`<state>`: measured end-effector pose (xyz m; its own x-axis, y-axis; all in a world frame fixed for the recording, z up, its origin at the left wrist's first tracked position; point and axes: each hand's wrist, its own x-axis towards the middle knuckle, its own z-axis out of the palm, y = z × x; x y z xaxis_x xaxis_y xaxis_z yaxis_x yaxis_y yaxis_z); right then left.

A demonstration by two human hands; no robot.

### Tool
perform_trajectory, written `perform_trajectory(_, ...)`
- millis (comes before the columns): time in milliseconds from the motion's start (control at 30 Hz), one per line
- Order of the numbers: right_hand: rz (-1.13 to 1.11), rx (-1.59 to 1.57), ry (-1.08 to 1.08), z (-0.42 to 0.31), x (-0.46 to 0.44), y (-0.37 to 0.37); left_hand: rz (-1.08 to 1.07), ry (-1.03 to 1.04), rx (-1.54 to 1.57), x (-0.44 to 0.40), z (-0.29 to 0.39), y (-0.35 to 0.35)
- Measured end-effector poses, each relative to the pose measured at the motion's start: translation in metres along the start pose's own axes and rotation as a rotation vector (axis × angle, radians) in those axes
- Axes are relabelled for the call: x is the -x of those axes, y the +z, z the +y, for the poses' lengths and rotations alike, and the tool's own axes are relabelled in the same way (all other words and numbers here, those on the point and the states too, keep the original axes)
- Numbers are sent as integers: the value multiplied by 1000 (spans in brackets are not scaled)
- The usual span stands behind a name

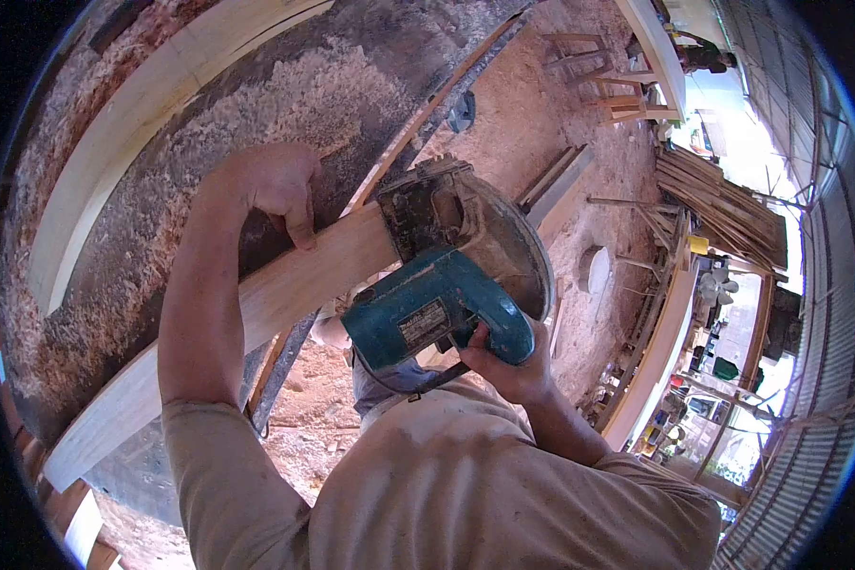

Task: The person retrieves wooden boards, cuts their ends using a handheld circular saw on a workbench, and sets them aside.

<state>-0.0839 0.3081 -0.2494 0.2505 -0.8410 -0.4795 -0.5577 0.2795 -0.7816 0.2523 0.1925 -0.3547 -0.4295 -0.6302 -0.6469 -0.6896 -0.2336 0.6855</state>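
Note:
A teal circular saw (418, 318) with a dusty round blade guard (499, 228) sits at the right end of a long pale wooden board (323, 256). My right hand (513, 366) is closed around the saw's rear handle, its thumb near the trigger. My left hand (280, 190) is bent over the board's far edge, fingers curled, with one digit pressed on the wood beside the saw. Some of the left fingers are hidden behind the hand. The blade itself is hidden.
The dark work table (228, 123) is strewn with sawdust and carries a second, curved board (123, 161). Sawdust covers the floor (503, 123). Wooden stools (627, 95), stacked planks (722, 204) and a long bench (655, 351) stand to the right. A person (703, 55) is in the distance.

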Motion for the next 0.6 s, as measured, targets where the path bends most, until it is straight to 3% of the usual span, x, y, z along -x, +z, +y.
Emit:
perform_trajectory(267,25,3,33,0,2,-1,-69,7,78,-5,-7,-2)
perform_trajectory(333,26,5,22,1,0,0,-54,8,-74,-10,-8,0)
perform_trajectory(600,20,-5,12,-4,-3,0,-25,31,-44,-11,-9,3)
